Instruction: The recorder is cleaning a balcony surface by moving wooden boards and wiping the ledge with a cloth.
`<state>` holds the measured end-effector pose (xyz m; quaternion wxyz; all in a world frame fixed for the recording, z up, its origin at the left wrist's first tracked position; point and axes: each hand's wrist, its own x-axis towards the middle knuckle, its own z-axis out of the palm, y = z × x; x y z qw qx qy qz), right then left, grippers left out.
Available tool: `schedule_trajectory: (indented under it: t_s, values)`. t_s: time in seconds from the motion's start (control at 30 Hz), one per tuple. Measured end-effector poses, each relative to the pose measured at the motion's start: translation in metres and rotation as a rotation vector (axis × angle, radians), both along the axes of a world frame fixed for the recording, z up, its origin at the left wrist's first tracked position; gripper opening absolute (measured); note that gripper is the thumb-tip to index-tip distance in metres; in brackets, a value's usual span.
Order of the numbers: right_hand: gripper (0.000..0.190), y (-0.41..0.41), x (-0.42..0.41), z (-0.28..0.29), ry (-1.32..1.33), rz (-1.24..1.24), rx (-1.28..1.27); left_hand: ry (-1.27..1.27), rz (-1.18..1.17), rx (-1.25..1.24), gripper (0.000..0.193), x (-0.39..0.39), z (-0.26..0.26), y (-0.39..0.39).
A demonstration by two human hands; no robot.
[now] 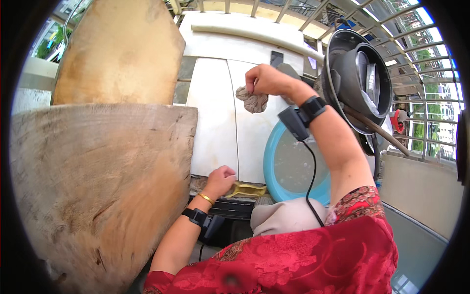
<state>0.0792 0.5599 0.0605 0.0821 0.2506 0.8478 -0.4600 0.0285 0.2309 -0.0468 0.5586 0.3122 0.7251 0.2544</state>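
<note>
My right hand (270, 81) pinches a crumpled grey-brown cloth (254, 101) over the white panels (213, 121), which lie side by side with a narrow seam between them. Loosely curled, my left hand (220, 180) rests by the panels' near edge. Its fingertips are partly hidden, so I cannot tell whether they grip anything. Just right of it is a yellow slotted piece (248, 190). Under my right forearm stands a light-blue plastic basin (271, 161) with cloudy water in it. A strapped device with a cable sits on each wrist.
On the left stand a large thick wooden board (99, 176) and a paler board (121, 55). A white pipe (249, 33) and a dark phone-like object (277, 58) lie at the back. Nested dark pans (343, 73) lean by the metal bars (426, 81), with a wooden handle (378, 130) across them.
</note>
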Motion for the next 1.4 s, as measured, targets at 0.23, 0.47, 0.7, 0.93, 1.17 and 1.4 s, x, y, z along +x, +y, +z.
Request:
schedule_trajectory:
  t_s: [0.23,0.47,0.7,0.93,1.17,1.4]
  values:
    - [0.009,0.014,0.097,0.066,0.062,-0.102,-0.08,-0.491,0.047,0.05,0.031,0.04,0.035,0.072]
    - [0.009,-0.019,0.166,0.058,-0.046,-0.295,-0.077,-0.728,0.253,-0.081,0.027,0.051,0.055,0.081]
    - [0.008,-0.045,0.174,0.025,0.025,-0.422,-0.161,-0.435,0.41,0.119,0.025,0.065,0.046,0.083]
    - [0.008,-0.054,0.174,0.014,0.09,-0.44,-0.161,-0.299,0.797,0.222,0.017,0.035,0.042,0.081]
    - [0.01,-0.064,0.176,-0.006,0.098,-0.472,-0.112,-0.288,0.98,0.294,0.012,-0.014,0.044,0.068]
    - [0.011,-0.084,0.147,-0.016,0.275,-0.521,-0.139,-0.247,1.042,0.323,0.012,-0.045,0.048,0.067]
